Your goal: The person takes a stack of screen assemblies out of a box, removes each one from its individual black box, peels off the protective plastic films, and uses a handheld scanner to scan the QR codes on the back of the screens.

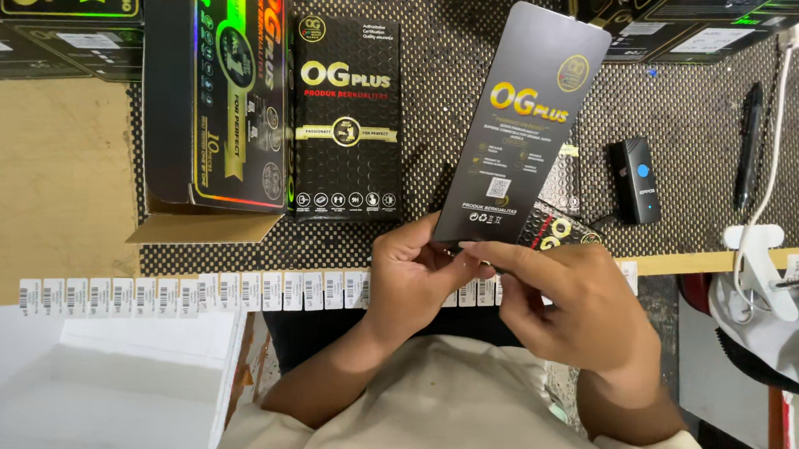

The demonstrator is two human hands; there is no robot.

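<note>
A flat black package (pixel 521 130) with gold lettering is held upright and tilted to the right over the table. My left hand (pixel 415 272) grips its lower left edge. My right hand (pixel 566 295) pinches its bottom edge from the right, thumb and forefinger at the package's lower rim. Under my hands runs a long strip of white barcode stickers (pixel 192 290) along the table's front edge. Part of another black and gold package (pixel 561 230) shows just behind my right hand.
A similar black package (pixel 349 120) lies flat on the dotted black mat (pixel 693 113). An open black carton (pixel 214 84) stands to its left. A small black scanner (pixel 638 179), a black pen (pixel 748 144) and a white cable (pixel 775 136) lie at right. A white box (pixel 84 390) sits at lower left.
</note>
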